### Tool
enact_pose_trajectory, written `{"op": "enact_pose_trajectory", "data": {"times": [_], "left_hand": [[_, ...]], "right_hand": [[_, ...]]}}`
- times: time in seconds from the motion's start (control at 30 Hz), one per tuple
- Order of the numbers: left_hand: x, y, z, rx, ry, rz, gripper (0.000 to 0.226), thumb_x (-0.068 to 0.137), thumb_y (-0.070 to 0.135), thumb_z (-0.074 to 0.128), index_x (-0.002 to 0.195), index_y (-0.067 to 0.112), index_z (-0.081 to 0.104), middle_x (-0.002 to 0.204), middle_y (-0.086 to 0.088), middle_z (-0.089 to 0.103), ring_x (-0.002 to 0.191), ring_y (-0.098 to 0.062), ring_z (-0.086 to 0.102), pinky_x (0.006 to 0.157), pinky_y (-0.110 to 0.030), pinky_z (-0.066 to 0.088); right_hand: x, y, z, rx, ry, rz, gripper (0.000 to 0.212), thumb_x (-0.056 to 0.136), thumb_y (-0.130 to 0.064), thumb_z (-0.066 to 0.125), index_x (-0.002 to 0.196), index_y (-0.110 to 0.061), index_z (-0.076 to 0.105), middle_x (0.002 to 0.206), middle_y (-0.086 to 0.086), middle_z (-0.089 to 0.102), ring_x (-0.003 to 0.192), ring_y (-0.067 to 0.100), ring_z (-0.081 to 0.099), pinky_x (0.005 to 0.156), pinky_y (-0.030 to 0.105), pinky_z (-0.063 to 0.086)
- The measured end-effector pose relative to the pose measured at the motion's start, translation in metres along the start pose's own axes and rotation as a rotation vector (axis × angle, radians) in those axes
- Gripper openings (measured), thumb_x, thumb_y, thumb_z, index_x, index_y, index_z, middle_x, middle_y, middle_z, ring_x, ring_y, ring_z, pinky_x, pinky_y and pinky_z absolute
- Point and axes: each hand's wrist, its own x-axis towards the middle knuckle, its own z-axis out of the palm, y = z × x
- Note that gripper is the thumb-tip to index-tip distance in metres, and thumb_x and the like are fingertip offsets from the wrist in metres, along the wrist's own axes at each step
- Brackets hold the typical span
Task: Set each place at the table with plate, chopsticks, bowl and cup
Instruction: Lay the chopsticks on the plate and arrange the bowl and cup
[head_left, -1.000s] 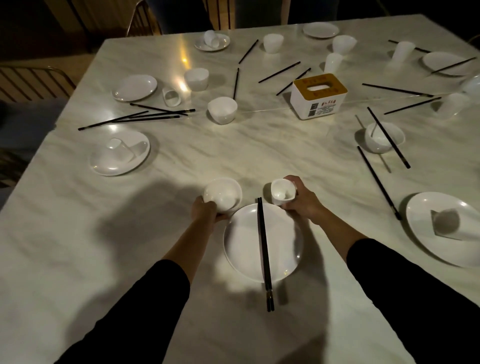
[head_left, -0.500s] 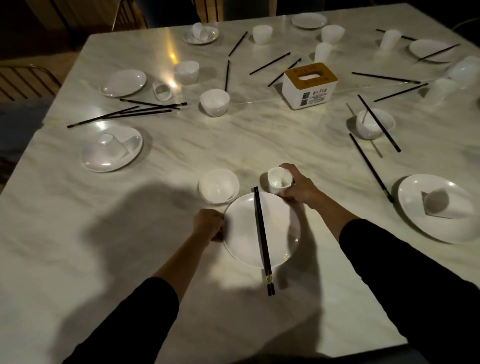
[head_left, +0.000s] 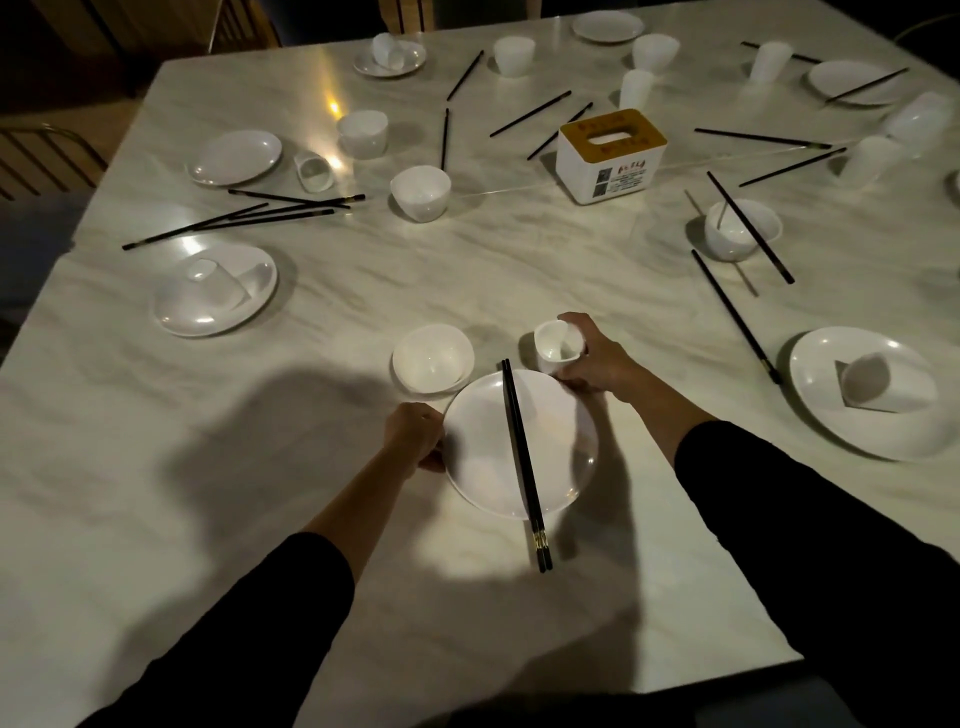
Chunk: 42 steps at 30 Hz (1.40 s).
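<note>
White near place nearly set: plate (head_left: 483, 447), chopsticks (head_left: 522, 457), bowl (head_left: 432, 357) and cup (head_left: 557, 347) together.
Left hand (head_left: 413, 434) curls its fingers on the plate's rim, right hand (head_left: 602, 361) wraps the cup; other places on the table (head_left: 311, 519) look unset.

A pale, grey-veined marble tabletop (head_left: 519, 291) fills most of the view, with a thin seam crossing it toward 1 o'clock. A warm glare (head_left: 332, 106) shines on it at 11 o'clock, and a brighter pool (head_left: 483, 592) lies at 6 o'clock among soft shadows. Slatted chair backs (head_left: 244, 26) stand at 11 o'clock and a barred frame (head_left: 47, 156) at 9 o'clock. The room beyond is dark.
</note>
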Motion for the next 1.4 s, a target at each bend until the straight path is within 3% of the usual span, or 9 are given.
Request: {"op": "enact_pose_trajectory", "data": {"times": [0.2, 0.33, 0.8, 1.0, 1.13, 1.2, 1.27, 1.33, 1.4], "left_hand": [[-0.002, 0.01, -0.009, -0.34, 0.052, -0.012, 0.01, 0.079, -0.007, 0.049, 0.078, -0.002, 0.058, 0.075, -0.019, 0.058, 0.063, -0.031, 0.062, 0.062, -0.036, 0.057], [0.002, 0.02, -0.01, -0.521, 0.112, 0.041, 0.02, 0.086, 0.006, 0.054, 0.103, -0.004, 0.057, 0.071, -0.02, 0.059, 0.053, -0.024, 0.06, 0.055, -0.028, 0.053], [0.012, 0.033, -0.014, -0.434, 0.194, 0.027, 0.042, 0.084, -0.01, 0.035, 0.124, -0.018, 0.043, 0.086, -0.033, 0.055, 0.033, -0.021, 0.059, 0.05, -0.03, 0.057], [0.014, 0.031, -0.013, -0.4, 0.171, 0.011, 0.039, 0.085, -0.005, 0.04, 0.122, -0.013, 0.048, 0.09, -0.028, 0.056, 0.056, -0.03, 0.058, 0.047, -0.028, 0.056], [0.0, 0.017, 0.001, -0.314, 0.366, 0.033, 0.044, 0.077, 0.022, 0.058, 0.102, -0.014, 0.059, 0.085, -0.023, 0.064, 0.063, -0.034, 0.063, 0.057, -0.033, 0.055], [-0.007, 0.006, 0.012, -0.209, 0.432, 0.081, 0.035, 0.077, 0.02, 0.06, 0.093, -0.011, 0.061, 0.089, -0.027, 0.068, 0.082, -0.038, 0.068, 0.078, -0.042, 0.056], [-0.019, -0.001, 0.027, -0.11, 0.313, 0.119, 0.017, 0.076, 0.01, 0.058, 0.08, -0.006, 0.063, 0.077, -0.026, 0.068, 0.078, -0.038, 0.069, 0.083, -0.044, 0.056], [-0.032, -0.008, 0.045, -0.1, 0.142, 0.126, 0.009, 0.072, 0.002, 0.056, 0.064, 0.001, 0.061, 0.065, -0.025, 0.064, 0.06, -0.036, 0.064, 0.077, -0.047, 0.058], [-0.042, -0.014, 0.061, -0.111, 0.065, 0.118, 0.01, 0.076, -0.005, 0.058, 0.07, 0.002, 0.062, 0.079, -0.029, 0.067, 0.055, -0.033, 0.06, 0.068, -0.043, 0.058]], "right_hand": [[-0.003, -0.004, 0.004, 0.014, 0.006, -0.007, 0.089, 0.068, -0.029, 0.083, 0.139, -0.046, 0.033, 0.135, 0.007, 0.046, 0.12, 0.029, 0.047, 0.103, 0.04, 0.043], [-0.002, -0.005, 0.003, 0.007, -0.012, 0.001, 0.087, 0.069, -0.029, 0.083, 0.139, -0.047, 0.034, 0.14, 0.009, 0.044, 0.125, 0.031, 0.044, 0.106, 0.045, 0.042], [-0.003, -0.008, 0.002, 0.012, -0.032, 0.015, 0.086, 0.071, -0.026, 0.082, 0.14, -0.046, 0.034, 0.143, 0.007, 0.042, 0.127, 0.03, 0.042, 0.107, 0.046, 0.04], [-0.002, -0.005, 0.003, 0.021, -0.039, 0.039, 0.092, 0.069, -0.027, 0.083, 0.14, -0.051, 0.031, 0.139, 0.009, 0.046, 0.124, 0.029, 0.047, 0.106, 0.041, 0.042], [-0.011, -0.008, 0.011, 0.034, 0.089, 0.019, 0.111, 0.064, -0.023, 0.087, 0.149, -0.04, 0.017, 0.139, 0.011, 0.047, 0.125, 0.03, 0.047, 0.105, 0.037, 0.04], [-0.027, -0.004, 0.023, 0.016, 0.361, 0.005, 0.091, 0.074, -0.018, 0.077, 0.148, -0.026, 0.024, 0.131, 0.019, 0.047, 0.118, 0.035, 0.05, 0.101, 0.042, 0.042], [-0.05, 0.005, 0.04, -0.01, 0.593, -0.059, 0.052, 0.081, -0.01, 0.062, 0.131, -0.014, 0.046, 0.12, 0.018, 0.053, 0.107, 0.037, 0.055, 0.09, 0.041, 0.047], [-0.072, 0.014, 0.059, 0.023, 0.543, -0.105, 0.022, 0.083, -0.007, 0.058, 0.105, -0.013, 0.061, 0.105, 0.008, 0.066, 0.096, 0.029, 0.063, 0.08, 0.033, 0.049], [-0.088, 0.024, 0.075, 0.083, 0.331, -0.076, 0.015, 0.086, -0.007, 0.059, 0.093, -0.016, 0.068, 0.097, -0.004, 0.071, 0.091, 0.016, 0.067, 0.081, 0.023, 0.049]]}}
